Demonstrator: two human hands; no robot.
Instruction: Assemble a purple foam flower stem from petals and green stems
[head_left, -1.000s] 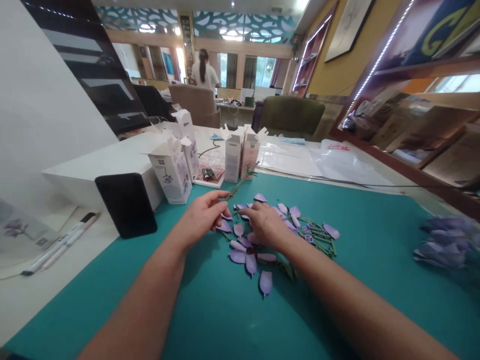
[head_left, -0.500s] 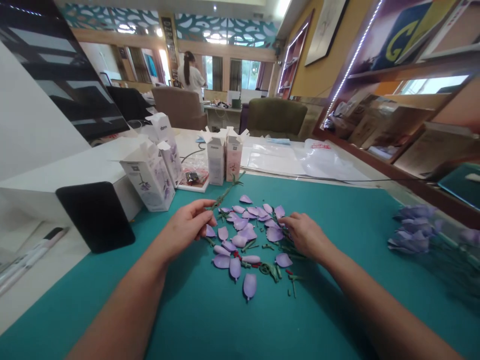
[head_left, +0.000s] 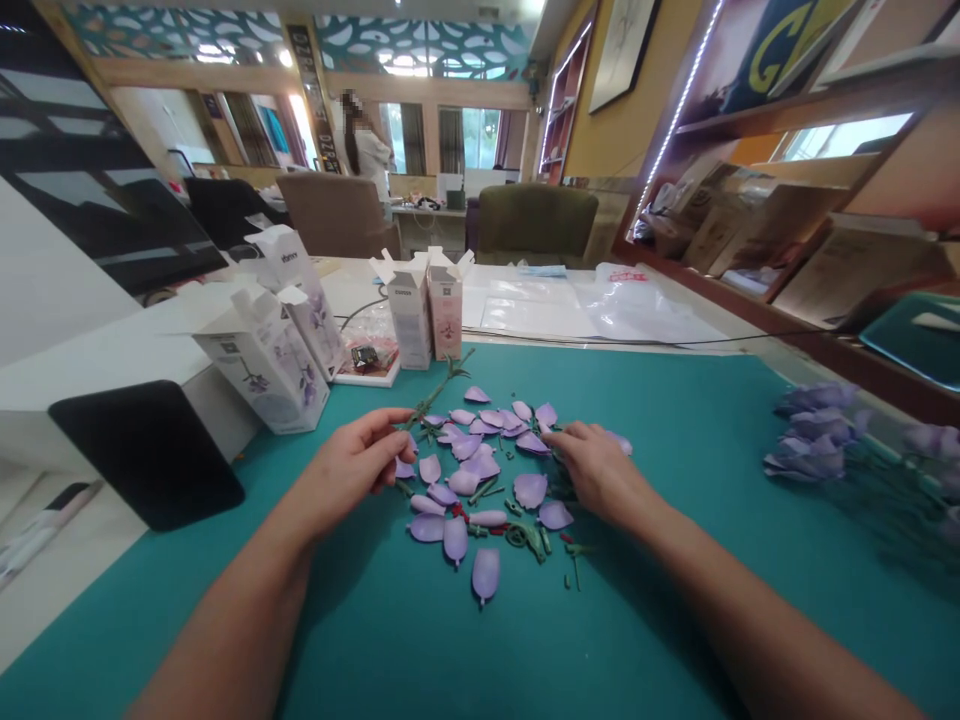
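Left hand [head_left: 349, 465], fingers [head_left: 379, 427] clenched on a green stem [head_left: 442, 385], right hand [head_left: 598, 472], fingers [head_left: 568, 436] loosely open beside lilac petals [head_left: 480, 465], all over a teal mat [head_left: 375, 620]

The left hand [head_left: 349, 465] is angled inward with fingers loosely curled, and the right hand [head_left: 600, 475] is held palm-down with fingers extended inward, both wrists straight.

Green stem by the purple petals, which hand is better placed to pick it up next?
Left, probably: the left hand has its fingers right at the lower end of the green stem, while the right hand sits farther off, beyond the loose petals.
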